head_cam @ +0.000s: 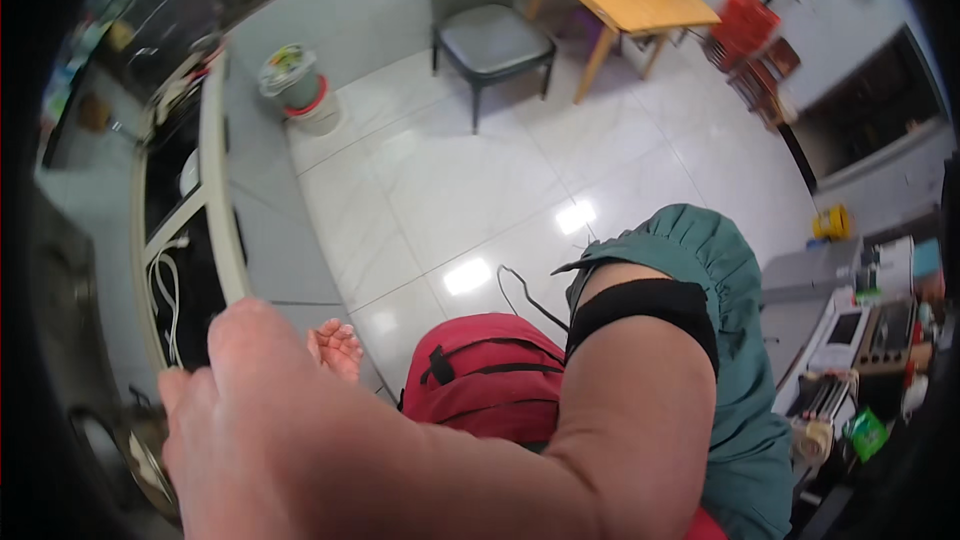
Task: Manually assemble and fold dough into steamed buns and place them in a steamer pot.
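Note:
My right arm, bare below a black band (645,307) and a gathered green sleeve (720,292), bends across the foreground. At its end, my right hand (225,390) is at the left, close to the camera and beside the counter edge. Its fingertips are mostly hidden, so any grip is unclear. Past the forearm, my left hand (337,349) shows only its palm side and loosely curled fingers, with nothing visible in them. A red bag (487,367) with black zips sits between the forearm and the floor.
A counter edge (217,187) runs along the left, with a white cable (171,307) on its dark top. Ahead are a lidded bin (300,82), a grey chair (491,34) and a wooden table (637,4). A cluttered shelf (840,337) stands at right.

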A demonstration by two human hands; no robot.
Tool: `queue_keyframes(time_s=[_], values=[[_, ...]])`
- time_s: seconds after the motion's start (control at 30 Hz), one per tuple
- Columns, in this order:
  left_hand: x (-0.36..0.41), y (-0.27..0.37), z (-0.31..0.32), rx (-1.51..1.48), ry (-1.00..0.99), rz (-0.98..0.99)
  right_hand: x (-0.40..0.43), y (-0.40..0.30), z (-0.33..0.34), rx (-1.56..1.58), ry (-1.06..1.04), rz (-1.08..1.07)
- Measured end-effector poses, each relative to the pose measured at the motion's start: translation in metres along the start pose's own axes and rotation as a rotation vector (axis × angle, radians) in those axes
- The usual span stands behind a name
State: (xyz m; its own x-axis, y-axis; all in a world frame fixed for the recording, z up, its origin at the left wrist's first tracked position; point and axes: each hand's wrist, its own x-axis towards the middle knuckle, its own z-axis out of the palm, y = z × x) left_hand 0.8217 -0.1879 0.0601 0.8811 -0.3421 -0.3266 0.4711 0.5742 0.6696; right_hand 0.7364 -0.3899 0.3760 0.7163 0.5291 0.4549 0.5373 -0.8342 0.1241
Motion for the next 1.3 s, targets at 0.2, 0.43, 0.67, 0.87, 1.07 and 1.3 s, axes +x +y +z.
queue_keyframes(time_s=[0.2, 0.43, 0.67, 0.87, 1.07, 1.3], values=[[0.021, 0.017, 0.044, 0.126, 0.174, 0.021, -0.022, 0.073, -0.007, -0.005, 0.011, 0.150], [0.195, -0.010, 0.048, 0.192, 0.163, -0.225, -0.049, 0.191, 0.027, -0.042, -0.055, 0.427], [0.371, -0.072, 0.196, 0.318, -0.029, -0.279, -0.283, 0.354, 0.287, 0.297, -0.384, 1.186], [0.454, -0.144, 0.313, 0.442, -0.317, -0.454, -0.703, 0.130, 0.386, 0.611, -1.058, 1.783], [0.517, -0.236, 0.399, 0.462, -0.384, -0.627, -0.691, 0.132, 0.316, 0.688, -0.937, 2.373], [0.584, -0.309, 0.506, 0.426, -0.309, -0.709, -0.860, 0.342, 0.396, 0.372, -0.939, 1.755]])
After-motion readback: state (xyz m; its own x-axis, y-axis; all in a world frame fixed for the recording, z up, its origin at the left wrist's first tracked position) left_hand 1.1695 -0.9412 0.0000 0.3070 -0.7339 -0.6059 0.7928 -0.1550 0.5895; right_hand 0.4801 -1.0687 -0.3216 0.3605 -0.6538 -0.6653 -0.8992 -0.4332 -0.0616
